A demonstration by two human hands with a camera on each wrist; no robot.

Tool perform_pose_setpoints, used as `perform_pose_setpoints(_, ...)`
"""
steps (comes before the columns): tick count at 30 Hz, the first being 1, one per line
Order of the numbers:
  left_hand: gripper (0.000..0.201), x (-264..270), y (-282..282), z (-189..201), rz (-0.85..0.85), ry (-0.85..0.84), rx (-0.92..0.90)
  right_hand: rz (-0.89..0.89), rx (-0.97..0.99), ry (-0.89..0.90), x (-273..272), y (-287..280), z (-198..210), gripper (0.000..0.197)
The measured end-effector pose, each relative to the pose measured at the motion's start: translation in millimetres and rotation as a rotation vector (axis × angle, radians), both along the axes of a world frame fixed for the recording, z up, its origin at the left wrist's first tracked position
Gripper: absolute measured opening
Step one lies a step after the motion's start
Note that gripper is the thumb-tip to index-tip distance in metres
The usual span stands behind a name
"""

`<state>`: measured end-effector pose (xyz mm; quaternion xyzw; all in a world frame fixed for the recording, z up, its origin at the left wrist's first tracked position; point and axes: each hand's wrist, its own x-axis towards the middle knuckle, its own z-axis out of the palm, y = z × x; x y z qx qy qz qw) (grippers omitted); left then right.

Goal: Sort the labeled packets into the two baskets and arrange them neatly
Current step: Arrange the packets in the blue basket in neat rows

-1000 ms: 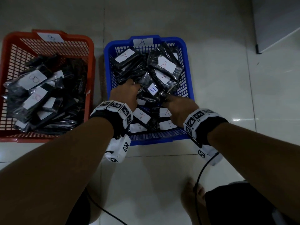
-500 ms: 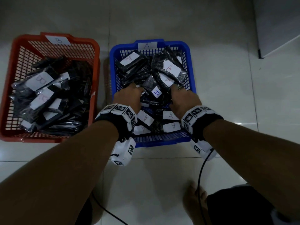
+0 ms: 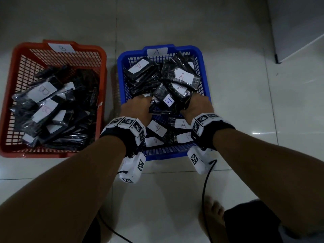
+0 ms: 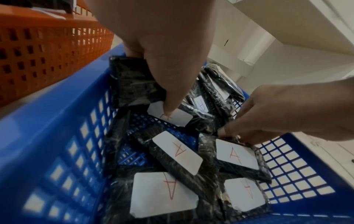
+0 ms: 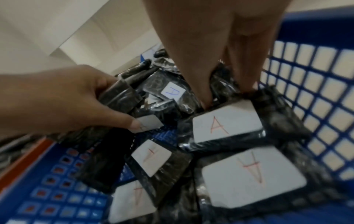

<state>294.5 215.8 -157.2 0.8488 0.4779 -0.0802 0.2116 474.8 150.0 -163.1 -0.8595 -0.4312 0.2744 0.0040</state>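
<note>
The blue basket [image 3: 121, 81], tagged A, holds black plastic packets with white A labels. My left hand [image 3: 136, 107] grips a black packet [image 5: 122, 94] at the left side of the middle heap, with its thumb on a white label [image 4: 172, 116]. At the heap's right side my right hand [image 3: 198, 106] reaches down, thumb and fingers closed on packets [image 5: 226, 81]. Between the hands lies a packet with a blue-inked label [image 3: 168, 101]. Several A packets [image 3: 157, 128] lie flat at the near end. The red basket [image 3: 103, 71], tagged B, holds B-labelled packets [image 3: 43, 91].
Both baskets stand side by side on a pale tiled floor [image 3: 245, 102]. A bare foot [image 3: 213, 216] and a black cable [image 3: 204, 186] are near me below the blue basket. A grey cabinet corner [image 3: 298, 32] stands at the far right.
Both hands have moved farther into the blue basket and apart, closing on either side of the middle heap. The near packets now lie uncovered behind the wrists.
</note>
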Motion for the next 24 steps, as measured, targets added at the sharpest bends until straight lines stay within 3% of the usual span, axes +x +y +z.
perform_pose_setpoints(2, 0.023, -0.5, -1.4, 0.2, -0.007, -0.007, 0.002, 0.05, -0.068, -0.013, -1.7, 1.5, -1.7, 0.032)
perform_pose_setpoints(5, 0.022, -1.5, -2.7, 0.7, -0.009, -0.027, 0.009, 0.075, -0.131, -0.025, -4.5, 2.2, -0.9, 0.01)
perform_pose_setpoints(7, 0.022, -2.4, -3.6, -0.1, -0.014, -0.033, 0.013, 0.068, -0.112, -0.027, -5.5, -0.6, 0.5, 0.012)
perform_pose_setpoints(16, 0.021, 0.0, 2.4, 2.2, -0.029, -0.033, 0.015, 0.27, 0.165, -0.242, 6.9, -4.1, 37.0, 0.019)
perform_pose_setpoints(21, 0.011, 0.0, 10.0, 8.3, -0.023, -0.033, 0.006, 0.463, 0.247, -0.171, 10.7, -14.3, 52.2, 0.028)
perform_pose_setpoints(24, 0.01, -3.4, 13.6, 11.4, 0.03, -0.085, -0.018, 0.431, 0.485, -0.088, 3.8, -11.3, 50.1, 0.026)
